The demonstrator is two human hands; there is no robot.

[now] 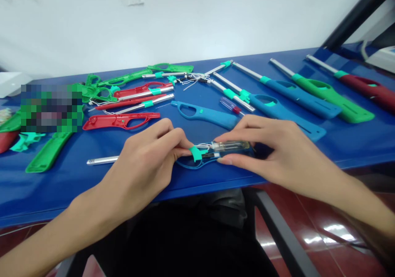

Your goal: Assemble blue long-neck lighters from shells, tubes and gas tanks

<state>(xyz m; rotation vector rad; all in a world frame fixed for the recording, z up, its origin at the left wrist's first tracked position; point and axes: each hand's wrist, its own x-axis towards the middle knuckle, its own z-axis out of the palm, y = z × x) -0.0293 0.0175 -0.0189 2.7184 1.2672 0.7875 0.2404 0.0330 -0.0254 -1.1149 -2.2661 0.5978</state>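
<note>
Near the table's front edge lies an opened blue gas lighter half-shell (191,167), its inner parts showing. My left hand (154,151) is closed at its front end, fingertips pressed together by the turquoise trigger (196,153) and white wires. A metal lighter tube (101,160) sticks out to the left beneath that hand. My right hand (268,145) grips the rear of the lighter, thumb and fingers around the clear fuel tank (233,146). The other blue half-shell (206,116) lies just behind my hands. Beside it rests a screwdriver (230,105) with a clear purplish handle.
Assembled lighters in blue (296,92), green (335,98) and red (367,88) lie at the right. Red half-shells (120,121), green half-shells (51,155) and tubes with wires (197,79) spread across the left and back. A white wall (185,26) stands behind the blue table (148,182).
</note>
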